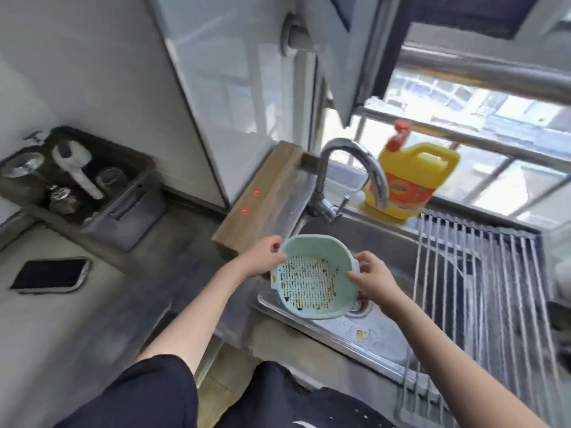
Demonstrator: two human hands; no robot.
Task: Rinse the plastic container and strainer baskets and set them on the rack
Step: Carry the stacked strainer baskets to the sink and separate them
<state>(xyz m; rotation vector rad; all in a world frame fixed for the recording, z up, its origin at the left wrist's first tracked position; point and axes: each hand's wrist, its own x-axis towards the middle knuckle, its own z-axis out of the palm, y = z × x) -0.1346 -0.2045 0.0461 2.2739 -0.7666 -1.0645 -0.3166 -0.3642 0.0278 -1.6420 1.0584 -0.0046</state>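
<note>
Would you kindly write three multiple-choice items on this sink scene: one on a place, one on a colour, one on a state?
1. Where does the detergent jug stand?
A. behind the faucet on the window ledge
B. inside the sink
C. on the rack

2. What colour is the strainer basket?
A. red
B. pale green
C. black

3. How is the basket held?
A. by the left hand alone
B. by nobody
C. by left hand and right hand

Answers: 1 A, the jug sits past the faucet; 2 B, its plastic is pale green; 3 C, a hand grips each side.
</note>
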